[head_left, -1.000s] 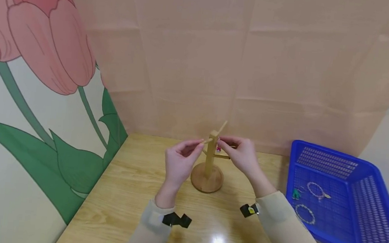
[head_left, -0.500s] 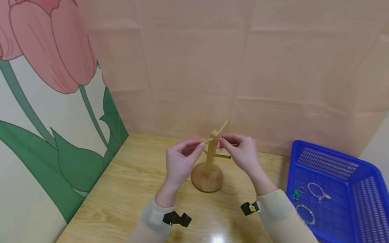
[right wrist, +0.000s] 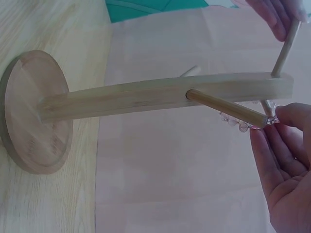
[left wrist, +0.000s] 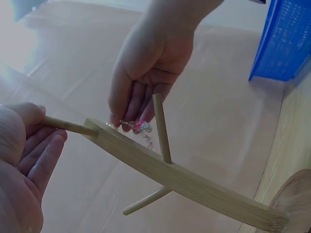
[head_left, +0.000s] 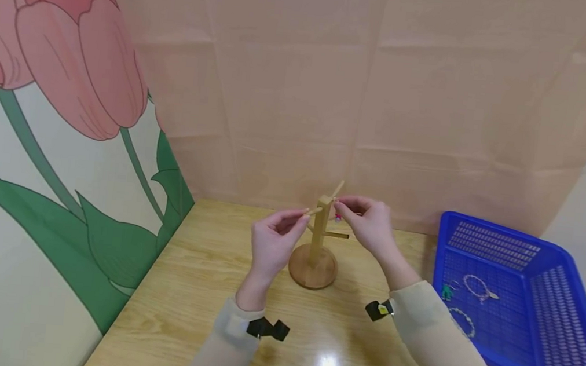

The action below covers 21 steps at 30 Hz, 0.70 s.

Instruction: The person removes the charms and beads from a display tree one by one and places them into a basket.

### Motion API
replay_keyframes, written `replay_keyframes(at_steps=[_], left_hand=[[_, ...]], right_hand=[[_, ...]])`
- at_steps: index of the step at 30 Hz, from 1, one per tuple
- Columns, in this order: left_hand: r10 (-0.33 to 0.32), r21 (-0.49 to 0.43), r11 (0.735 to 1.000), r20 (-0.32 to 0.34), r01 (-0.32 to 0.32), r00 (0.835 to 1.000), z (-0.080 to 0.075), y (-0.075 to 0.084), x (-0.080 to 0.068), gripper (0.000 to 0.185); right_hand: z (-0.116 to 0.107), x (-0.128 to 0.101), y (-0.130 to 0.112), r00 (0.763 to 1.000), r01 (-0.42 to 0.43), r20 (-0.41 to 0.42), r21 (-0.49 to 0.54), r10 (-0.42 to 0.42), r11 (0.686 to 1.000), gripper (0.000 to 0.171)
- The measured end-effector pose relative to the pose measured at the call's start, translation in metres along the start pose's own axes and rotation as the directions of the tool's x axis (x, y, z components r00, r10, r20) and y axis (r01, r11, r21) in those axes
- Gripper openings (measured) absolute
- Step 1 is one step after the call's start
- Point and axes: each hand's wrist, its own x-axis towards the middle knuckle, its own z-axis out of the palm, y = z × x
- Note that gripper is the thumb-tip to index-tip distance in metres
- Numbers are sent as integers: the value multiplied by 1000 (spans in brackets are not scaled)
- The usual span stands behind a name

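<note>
A wooden rack (head_left: 317, 240) with a square post, several pegs and a round base (head_left: 313, 268) stands upright on the table. My left hand (head_left: 273, 242) pinches the end of its upper left peg (left wrist: 70, 125) between thumb and fingers. Beside the top of the post, my right hand (head_left: 370, 226) pinches a clear beaded bracelet (right wrist: 234, 120) with a pink charm (left wrist: 141, 126). The charm hangs below the fingertips. The bracelet is close to the upper back peg (head_left: 338, 188); whether it loops round that peg I cannot tell, as fingers and post hide part.
A blue plastic basket (head_left: 508, 356) stands on the right of the table (head_left: 200, 291). In it lie a beaded bracelet with a pendant (head_left: 476, 286), a second bracelet (head_left: 464, 321) and a green charm (head_left: 447, 292). A pink cloth (head_left: 384, 98) hangs behind.
My right hand has moved slightly up and to the right, and the bracelet's pink charm has risen with it. The left hand keeps its hold on the peg, nearly still.
</note>
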Motion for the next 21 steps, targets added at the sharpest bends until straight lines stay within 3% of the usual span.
replay_keyframes(at_steps=[11, 21], left_hand=[[5, 12, 1000, -1, -5, 1000, 0, -1, 0, 14], [3, -6, 1000, 0, -3, 1000, 0, -1, 1, 14]], right_hand=[[-7, 7, -2, 1000, -6, -18, -33, 6, 999, 28], [-13, 19, -5, 994, -13, -110, -30, 9, 999, 25]])
